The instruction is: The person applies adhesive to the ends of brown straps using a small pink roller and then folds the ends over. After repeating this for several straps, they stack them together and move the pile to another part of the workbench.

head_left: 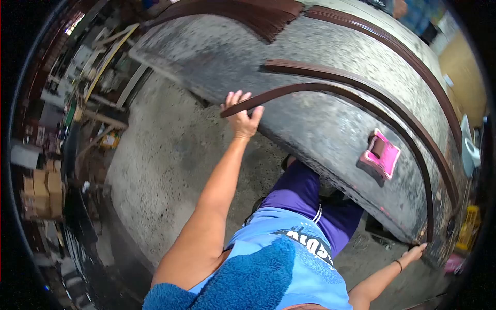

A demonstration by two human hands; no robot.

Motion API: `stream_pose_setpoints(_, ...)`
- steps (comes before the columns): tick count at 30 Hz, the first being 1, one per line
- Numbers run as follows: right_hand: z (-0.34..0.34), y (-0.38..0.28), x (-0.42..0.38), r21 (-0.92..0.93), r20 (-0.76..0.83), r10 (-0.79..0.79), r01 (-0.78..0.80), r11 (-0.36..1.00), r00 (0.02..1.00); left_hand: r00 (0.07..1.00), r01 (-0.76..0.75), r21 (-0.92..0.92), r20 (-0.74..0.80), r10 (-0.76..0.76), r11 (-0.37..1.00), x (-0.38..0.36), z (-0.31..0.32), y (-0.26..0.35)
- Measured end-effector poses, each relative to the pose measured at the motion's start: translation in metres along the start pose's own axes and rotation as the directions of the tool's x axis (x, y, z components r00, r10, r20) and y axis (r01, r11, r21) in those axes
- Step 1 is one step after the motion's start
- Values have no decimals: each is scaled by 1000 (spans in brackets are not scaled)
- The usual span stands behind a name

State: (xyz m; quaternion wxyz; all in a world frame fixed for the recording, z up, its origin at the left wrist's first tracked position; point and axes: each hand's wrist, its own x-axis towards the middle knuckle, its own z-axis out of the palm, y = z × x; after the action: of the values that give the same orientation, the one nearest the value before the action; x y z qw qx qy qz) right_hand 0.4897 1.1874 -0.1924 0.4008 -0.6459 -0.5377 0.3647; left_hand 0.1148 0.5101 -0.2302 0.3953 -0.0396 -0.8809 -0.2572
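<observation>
A long, thin dark brown strip (356,96) runs across in front of me, looking curved in the wide lens. My left hand (242,120) holds its left end, which lies across the palm between fingers and thumb, just off the table edge. Far to the right, my right hand (414,253) grips the other end at the table's corner; its fingertips are small in view. Behind the strip lies a bundle of similar brown strips (361,85). On the near side sits a small pink and dark block-like object (382,155), whose kind I cannot make out.
The worn grey table (206,51) also carries a fanned stack of brown strips (248,15) and another bundle (382,37) along the far side. Another person (413,13) is partly visible beyond. Cardboard boxes (44,191) and cluttered shelving stand left; a yellow crate (468,227) is right.
</observation>
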Motion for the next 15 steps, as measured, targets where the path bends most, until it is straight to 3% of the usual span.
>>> stream_pose_setpoints(2,3,1,0,-147,-84,24,-37,988,996,1000,23,11,3,-23,1000,0,0,3)
stream_pose_setpoints(6,-10,-7,-17,-228,-19,-20,15,974,1000,997,78,28,13,-78,997,-6,0,3)
stream_pose_setpoints(8,-37,-11,-16,128,102,53,-66,990,993,994,93,13,-55,-92,996,-7,3,7)
stream_pose_setpoints(9,-42,-9,-10,151,65,7,-17,988,998,995,87,-13,-41,-88,996,-11,4,9)
stream_pose_setpoints(11,-53,-26,-18,194,1,-105,102,976,995,932,321,-149,-124,-340,935,-21,9,16)
stream_pose_setpoints(13,-61,-61,-38,-83,33,-385,387,918,922,700,704,-446,309,-644,552,-29,3,24)
stream_pose_setpoints(14,-61,-45,-4,-77,-21,-469,466,881,883,743,634,-522,207,-636,570,-39,2,43)
stream_pose_setpoints(15,-61,-40,20,-52,6,-582,582,812,813,644,737,-576,440,-626,353,-45,-13,62)
